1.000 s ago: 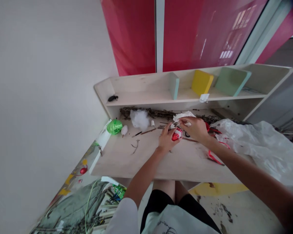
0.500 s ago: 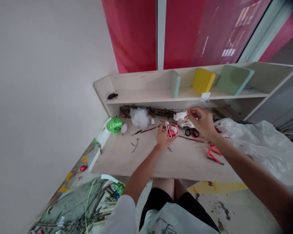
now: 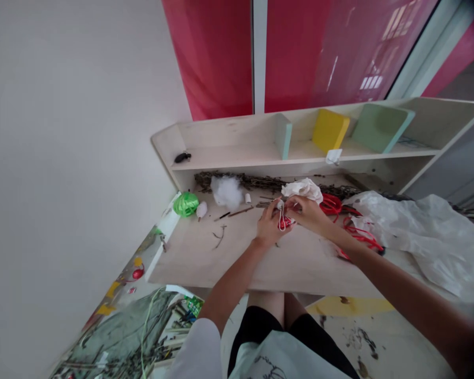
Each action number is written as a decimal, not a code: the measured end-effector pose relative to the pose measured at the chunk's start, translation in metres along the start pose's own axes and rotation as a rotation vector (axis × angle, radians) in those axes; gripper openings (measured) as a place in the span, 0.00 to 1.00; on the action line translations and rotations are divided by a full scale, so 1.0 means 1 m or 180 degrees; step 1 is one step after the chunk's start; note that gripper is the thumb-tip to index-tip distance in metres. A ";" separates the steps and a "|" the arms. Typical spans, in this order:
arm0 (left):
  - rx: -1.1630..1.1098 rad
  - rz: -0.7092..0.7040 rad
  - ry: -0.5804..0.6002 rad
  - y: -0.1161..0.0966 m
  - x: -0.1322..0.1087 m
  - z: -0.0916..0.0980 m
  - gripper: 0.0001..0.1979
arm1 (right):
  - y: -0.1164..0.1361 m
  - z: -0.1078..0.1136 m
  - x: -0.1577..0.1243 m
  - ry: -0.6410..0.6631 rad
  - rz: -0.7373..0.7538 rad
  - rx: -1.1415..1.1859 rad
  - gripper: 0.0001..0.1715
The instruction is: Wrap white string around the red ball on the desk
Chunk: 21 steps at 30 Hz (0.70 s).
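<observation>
My left hand [image 3: 266, 227] is closed around a small red-and-white bundle [image 3: 285, 223] held just over the desk. A looped white cord [image 3: 282, 217] hangs across its front. My right hand [image 3: 308, 213] has its fingers pinched together at the bundle's upper right side; whatever is between them is hidden. Behind the right hand lies a crumpled white paper or cloth [image 3: 306, 188]. Red ribbon [image 3: 332, 205] lies in coils to the right, partly under the right forearm.
White stuffing [image 3: 226, 191], a green ribbon roll [image 3: 185, 204], a small white ball on a stick [image 3: 201, 209] and a white spool [image 3: 247, 198] lie left. Dry twigs [image 3: 256, 181] line the back. A clear plastic bag [image 3: 426, 231] covers the right side, below a shelf [image 3: 229, 153].
My right hand has moved left and down from the crumpled white material to the bundle. My left hand has shifted slightly right, still holding the bundle. The scissors handles are now covered from view.
</observation>
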<state>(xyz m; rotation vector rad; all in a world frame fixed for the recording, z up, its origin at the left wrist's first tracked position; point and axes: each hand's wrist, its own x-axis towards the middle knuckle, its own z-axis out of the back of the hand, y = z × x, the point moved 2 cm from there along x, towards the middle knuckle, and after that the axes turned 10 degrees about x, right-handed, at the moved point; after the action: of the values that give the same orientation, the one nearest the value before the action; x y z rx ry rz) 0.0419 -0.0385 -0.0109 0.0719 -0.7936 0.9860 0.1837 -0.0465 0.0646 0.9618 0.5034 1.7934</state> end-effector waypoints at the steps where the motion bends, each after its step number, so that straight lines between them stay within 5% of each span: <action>1: 0.0024 -0.0036 -0.0028 0.000 0.000 -0.001 0.27 | -0.002 0.001 0.001 -0.0063 0.0018 0.0016 0.07; 15: 0.0209 -0.0445 0.0257 -0.002 -0.002 -0.002 0.23 | -0.020 0.008 0.000 -0.0399 -0.0215 0.0389 0.06; 21: 0.0264 -0.0985 0.0275 -0.005 -0.002 0.000 0.13 | -0.037 0.011 0.006 -0.0668 -0.0388 0.0791 0.15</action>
<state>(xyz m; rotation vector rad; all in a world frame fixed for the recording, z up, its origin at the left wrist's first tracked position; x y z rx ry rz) 0.0451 -0.0427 -0.0102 0.2160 -0.6395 0.7231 0.2129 -0.0264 0.0474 1.2479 0.6468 1.5238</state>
